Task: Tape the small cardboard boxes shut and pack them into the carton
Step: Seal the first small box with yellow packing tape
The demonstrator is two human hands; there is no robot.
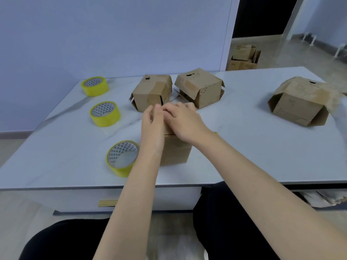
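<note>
Small cardboard box point(175, 151) stands near the front edge of the table point(244, 147), straight before the person, and both hands work at its top. The left hand point(153, 124) pinches the far left edge of the top flap between thumb and curled fingers. The right hand point(185, 122) lies across the top with its fingers bent towards the left hand. The blur hides whether it grips the small cardboard box or only presses on it.

Behind the hands sit two more boxes: a left box point(152, 92) and a middle box point(200, 88), both with loose flaps and black marks on top. Well apart on the right sits a larger cardboard box point(298, 102), its flaps splayed outward.

Three yellow tape rolls lie in a line down the left side of the table: a far roll point(94, 86), a middle roll point(105, 113) and a near roll point(122, 158), the last just beside the left forearm.

The tabletop is white with faint grey veins, and a white cabinet front point(169, 199) shows beneath it. A pale blue-grey wall point(112, 34) runs behind. Past its corner on the right is a dark doorway point(262, 15) and a light floor point(300, 53), where an open carton point(244, 57) holding cardboard stands. Black trousers point(225, 222) fill the bottom.
</note>
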